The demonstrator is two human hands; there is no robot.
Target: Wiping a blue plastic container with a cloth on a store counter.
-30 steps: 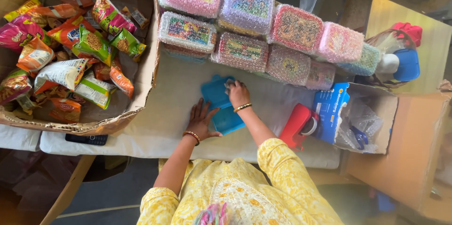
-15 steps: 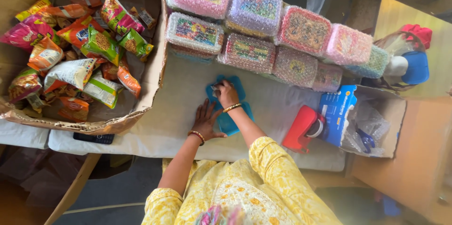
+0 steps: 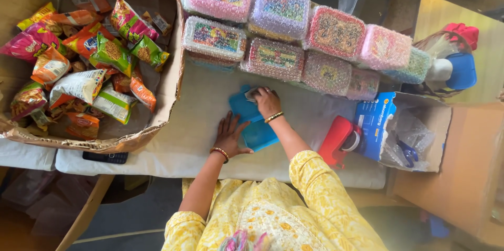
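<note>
Blue plastic shows under both hands: a flat blue box [image 3: 257,125] is seen lying on the white-covered table [image 3: 199,119], just in front of the stacked wrapped boxes. The left hand [image 3: 229,136] is laid flat and open on the cloth, its fingers [image 3: 227,123] spread and touching the near left edge of the blue box; nothing is gripped by it. The right hand [image 3: 266,101] is placed on top of the far end of the box, with its fingers curled over something small and pale [image 3: 252,93]; whether that piece is truly gripped cannot be told, as it is mostly hidden. Bangles are worn on both wrists, and yellow patterned sleeves are seen below.

Behind the box, two tiers of bubble-wrapped boxes [image 3: 278,25] in pink, purple and green are stacked along the far side of the table. To the left, a large cardboard carton [image 3: 173,72] filled with bright snack packets [image 3: 105,51] is rested partly on the table. A dark phone [image 3: 105,157] is seen just beneath the carton's near edge. To the right of the right forearm, a red tape dispenser [image 3: 338,139] is set beside an open blue-and-white cardboard box [image 3: 375,122] holding clear plastic wrapping.
</note>
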